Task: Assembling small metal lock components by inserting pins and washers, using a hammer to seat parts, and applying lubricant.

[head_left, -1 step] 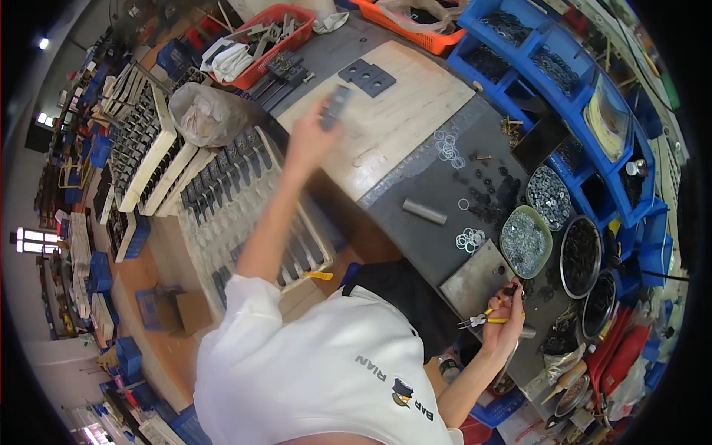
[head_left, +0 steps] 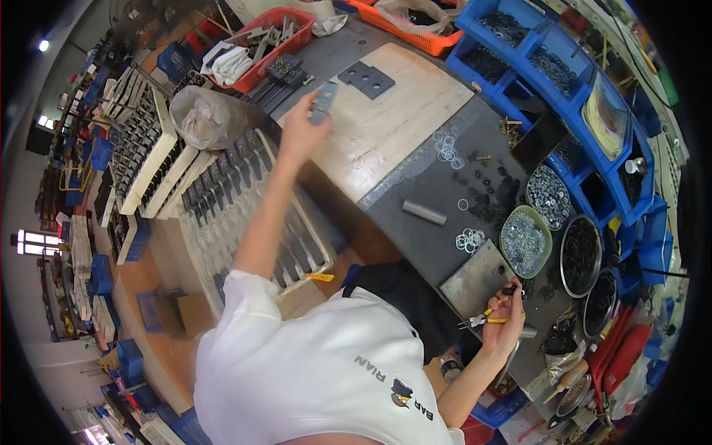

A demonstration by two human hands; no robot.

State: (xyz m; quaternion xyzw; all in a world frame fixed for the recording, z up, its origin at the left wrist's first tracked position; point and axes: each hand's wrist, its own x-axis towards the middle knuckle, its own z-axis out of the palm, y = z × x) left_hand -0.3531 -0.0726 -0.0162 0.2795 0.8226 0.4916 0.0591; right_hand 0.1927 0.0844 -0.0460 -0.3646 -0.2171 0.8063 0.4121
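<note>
My left hand [head_left: 305, 133] is closed on a flat dark grey metal block [head_left: 323, 104] with holes in it. It is held above the left edge of a pale wooden board [head_left: 404, 111]. Similar dark blocks [head_left: 368, 80] lie side by side near the board's far edge. Over at the bench's near right, my right hand [head_left: 504, 326] grips pliers [head_left: 486, 320] with yellow handles, jaws pointing left. Its thumb and fingertips also pinch a small black part [head_left: 510, 290], too small to name. A steel plate [head_left: 478, 280] with a hole lies just beside that hand.
Bowls of small metal parts [head_left: 526, 245] and blue bins [head_left: 556, 63] line the right side. White rings [head_left: 447, 148] and a metal rod [head_left: 424, 211] lie on the grey bench. Left of it stands a tray of long parts [head_left: 237, 200]; a red basket [head_left: 297, 33] stands behind.
My left hand has shifted slightly left with the metal block. My right hand stays in place with the pliers and the small black part.
</note>
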